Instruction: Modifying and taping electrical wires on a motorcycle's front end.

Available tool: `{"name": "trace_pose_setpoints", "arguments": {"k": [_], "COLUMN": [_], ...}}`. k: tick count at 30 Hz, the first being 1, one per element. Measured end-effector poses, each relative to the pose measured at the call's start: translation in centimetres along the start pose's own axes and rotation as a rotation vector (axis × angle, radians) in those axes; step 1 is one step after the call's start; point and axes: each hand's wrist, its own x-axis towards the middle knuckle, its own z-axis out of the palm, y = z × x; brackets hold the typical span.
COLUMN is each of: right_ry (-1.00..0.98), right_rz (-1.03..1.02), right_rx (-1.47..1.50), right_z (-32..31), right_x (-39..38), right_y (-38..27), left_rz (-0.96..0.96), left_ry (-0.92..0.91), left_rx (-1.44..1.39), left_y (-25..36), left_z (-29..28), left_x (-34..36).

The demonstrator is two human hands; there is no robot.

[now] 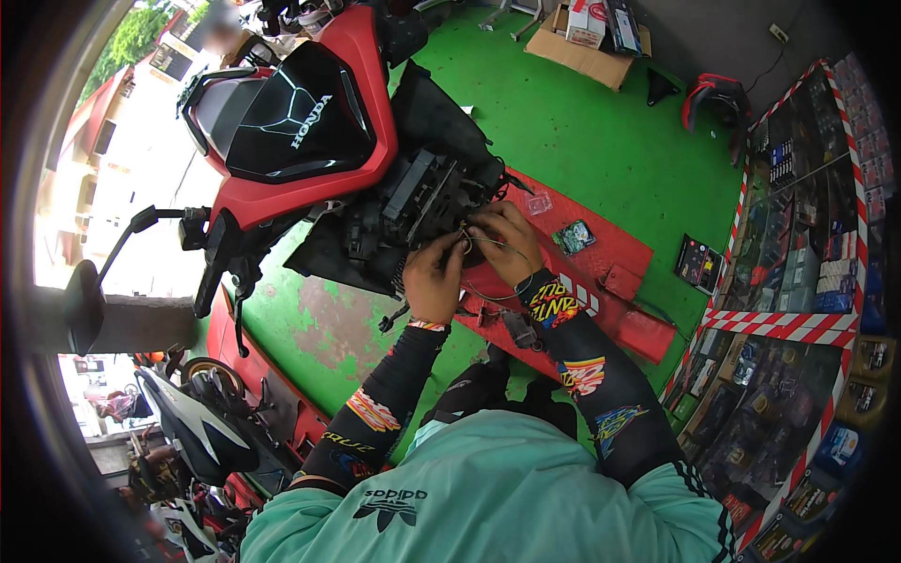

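Both my hands meet at the bared black underside parts (427,202) of a red and black motorcycle (305,113). My left hand (435,281) is closed, its thumb and fingertips pinching beside a thin wire (507,247). From the right, my right hand (510,246) also pinches the wire, close to a small brass-coloured piece (465,228). A loop of the wire curves below my right fingers toward its wrist. My fingers partly cover the piece between them, so its exact kind is unclear.
Under my hands lies a red lift platform (629,235) carrying a small green packet (573,237) and a clear plastic pack (538,203). Glass display cases (798,178) line the right. A cardboard box (587,61) stands far back; other motorcycles (192,422) are at lower left.
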Motion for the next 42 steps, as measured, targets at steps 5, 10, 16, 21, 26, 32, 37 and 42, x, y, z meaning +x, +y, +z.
{"name": "trace_pose_setpoints", "arguments": {"k": [5,10,16,21,26,32,37,42], "right_ry": [-0.005,0.022,0.086,0.276,0.438,0.638,0.752,0.998], "right_rz": [-0.012,0.195,0.45,0.637,0.552,0.743,0.965,1.165], "right_rx": [0.017,0.103,0.108,0.476,0.184,0.068,-0.29,0.031], "right_z": [0.0,-0.2,-0.9,-4.2,-11.0,-16.8,-18.8,-17.1], "right_x": [0.2,-0.1,-0.9,-2.7,-9.0,-22.6,-38.2,-49.2], "right_y": [-0.2,0.0,2.2,4.3,6.2,4.5,3.6,0.7], "left_rz": [-0.011,0.116,-0.074,0.036,0.022,-0.003,-0.106,-0.094], "left_ry": [-0.01,-0.001,-0.101,-0.054,-0.06,-0.101,-0.156,-0.258], "left_rx": [-0.014,-0.036,-0.201,-0.111,-0.098,-0.143,-0.214,-0.313], "left_y": [-0.1,-0.8,-1.6,-1.1,-0.1,0.5,-0.7,-2.3], "left_z": [-0.1,-0.2,0.4,0.1,-0.3,-0.7,0.0,0.6], "left_x": [0.1,-0.1,-0.9,-0.6,-0.3,0.0,-0.1,0.1]}}
